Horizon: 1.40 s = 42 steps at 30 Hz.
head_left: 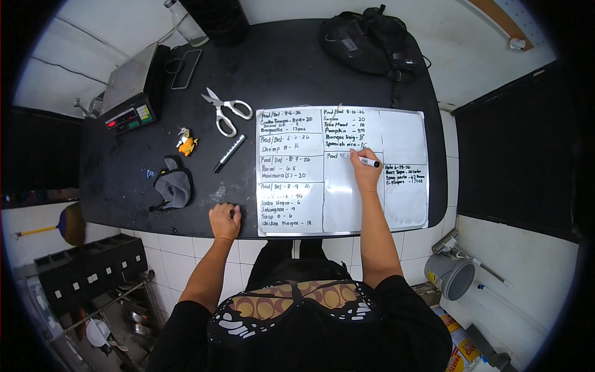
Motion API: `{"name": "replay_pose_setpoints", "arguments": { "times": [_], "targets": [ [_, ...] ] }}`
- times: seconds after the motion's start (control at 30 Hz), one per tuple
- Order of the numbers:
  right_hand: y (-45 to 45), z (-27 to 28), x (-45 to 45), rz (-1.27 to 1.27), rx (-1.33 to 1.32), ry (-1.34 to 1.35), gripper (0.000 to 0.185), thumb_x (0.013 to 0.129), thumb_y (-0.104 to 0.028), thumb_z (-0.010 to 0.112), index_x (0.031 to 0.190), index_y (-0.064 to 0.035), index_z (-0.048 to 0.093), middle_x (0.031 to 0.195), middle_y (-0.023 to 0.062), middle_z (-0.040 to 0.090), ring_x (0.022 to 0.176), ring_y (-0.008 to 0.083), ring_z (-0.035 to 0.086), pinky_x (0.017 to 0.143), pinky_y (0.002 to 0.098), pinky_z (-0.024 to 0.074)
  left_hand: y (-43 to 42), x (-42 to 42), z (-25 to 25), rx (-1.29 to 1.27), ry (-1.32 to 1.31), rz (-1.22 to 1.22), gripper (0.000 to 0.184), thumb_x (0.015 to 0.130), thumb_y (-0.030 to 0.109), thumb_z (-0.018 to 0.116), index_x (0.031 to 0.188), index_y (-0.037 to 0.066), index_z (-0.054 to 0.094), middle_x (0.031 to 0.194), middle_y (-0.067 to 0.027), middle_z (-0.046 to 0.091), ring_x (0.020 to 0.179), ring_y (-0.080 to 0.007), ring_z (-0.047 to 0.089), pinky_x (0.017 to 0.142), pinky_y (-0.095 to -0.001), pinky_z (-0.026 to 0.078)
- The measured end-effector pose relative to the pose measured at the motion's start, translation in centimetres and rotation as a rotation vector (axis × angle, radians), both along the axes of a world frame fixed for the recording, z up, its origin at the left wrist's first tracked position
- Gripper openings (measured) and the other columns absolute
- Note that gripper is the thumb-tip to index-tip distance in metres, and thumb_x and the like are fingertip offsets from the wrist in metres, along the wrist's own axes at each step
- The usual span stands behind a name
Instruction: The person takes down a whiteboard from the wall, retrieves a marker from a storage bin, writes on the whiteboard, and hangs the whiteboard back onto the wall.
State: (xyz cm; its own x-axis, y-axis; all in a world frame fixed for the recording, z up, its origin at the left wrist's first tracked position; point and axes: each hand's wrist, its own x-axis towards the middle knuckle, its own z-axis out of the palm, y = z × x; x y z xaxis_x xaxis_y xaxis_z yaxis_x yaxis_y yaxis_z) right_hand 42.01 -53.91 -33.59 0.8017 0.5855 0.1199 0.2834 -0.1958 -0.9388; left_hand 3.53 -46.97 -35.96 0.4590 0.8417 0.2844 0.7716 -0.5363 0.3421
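Observation:
My right hand [367,172] is closed around a white marker [370,162] with a black end, resting on the whiteboard [406,211] in its middle column. Beside the marker the handwritten word "Prod" begins a fresh box, under a list ending in "Spanish rice". My left hand [224,222] rests on the table's front edge, left of the board. Its fingers are curled around a small black piece that looks like a marker cap [232,214]. A second marker [229,154], white and black, lies left of the board.
On the black table [279,68] are scissors [224,113], a grey cloth pouch [173,186], an orange figurine [186,142], a phone [186,69] and a digital scale [133,87]. A black backpack [372,43] lies at the back. A grey bucket [451,276] stands on the floor at right.

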Motion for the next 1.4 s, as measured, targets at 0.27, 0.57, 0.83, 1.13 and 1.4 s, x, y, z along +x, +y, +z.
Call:
{"name": "replay_pose_setpoints", "arguments": {
  "times": [0.27,0.57,0.83,1.13,1.4],
  "targets": [
    [-0.3,0.6,-0.3,0.051,-0.015,-0.062,0.023,0.075,-0.012,0.069,0.061,-0.0021,0.054,0.053,0.0021,0.050,0.051,0.0074,0.042,0.050,0.0249,0.0374,0.0,0.0,0.0,0.013,0.008,-0.009,0.020,0.078,0.019,0.062,0.063,0.010,0.052,0.066,-0.0063,0.051,0.068,-0.0281,0.050,0.063,-0.0393,0.036],
    [-0.7,-0.2,0.7,-0.026,0.013,-0.040,0.023,0.075,-0.013,0.069,0.061,-0.0019,0.054,0.053,0.0028,0.051,0.050,0.0078,0.042,0.050,0.0256,0.0374,0.0,0.1,0.0,0.017,0.002,-0.005,0.020,0.078,0.019,0.061,0.063,0.009,0.052,0.066,-0.0065,0.051,0.068,-0.0282,0.050,0.063,-0.0391,0.035],
    [-0.7,1.0,0.3,-0.045,-0.017,-0.061,0.024,0.076,-0.014,0.069,0.062,-0.0020,0.053,0.052,0.0019,0.050,0.050,0.0075,0.042,0.049,0.0254,0.0368,-0.1,0.1,0.2,-0.002,-0.003,-0.001,0.021,0.079,0.019,0.061,0.063,0.009,0.052,0.066,-0.0067,0.051,0.069,-0.0282,0.050,0.064,-0.0390,0.035],
    [-0.8,0.5,0.6,-0.001,0.002,-0.074,0.023,0.075,-0.011,0.067,0.061,-0.0022,0.052,0.052,0.0018,0.049,0.050,0.0076,0.042,0.049,0.0256,0.0373,-0.1,0.1,0.0,0.007,0.004,0.006,0.021,0.079,0.020,0.061,0.063,0.010,0.052,0.067,-0.0068,0.052,0.069,-0.0283,0.050,0.065,-0.0393,0.035],
    [-0.6,0.6,0.6,-0.023,0.000,-0.096,0.022,0.076,-0.012,0.067,0.062,-0.0019,0.054,0.053,0.0025,0.052,0.050,0.0082,0.044,0.050,0.0258,0.0386,-0.1,0.1,0.2,-0.004,0.022,0.000,0.020,0.079,0.020,0.061,0.064,0.009,0.053,0.068,-0.0067,0.052,0.069,-0.0280,0.051,0.065,-0.0388,0.036]
  ]
}}
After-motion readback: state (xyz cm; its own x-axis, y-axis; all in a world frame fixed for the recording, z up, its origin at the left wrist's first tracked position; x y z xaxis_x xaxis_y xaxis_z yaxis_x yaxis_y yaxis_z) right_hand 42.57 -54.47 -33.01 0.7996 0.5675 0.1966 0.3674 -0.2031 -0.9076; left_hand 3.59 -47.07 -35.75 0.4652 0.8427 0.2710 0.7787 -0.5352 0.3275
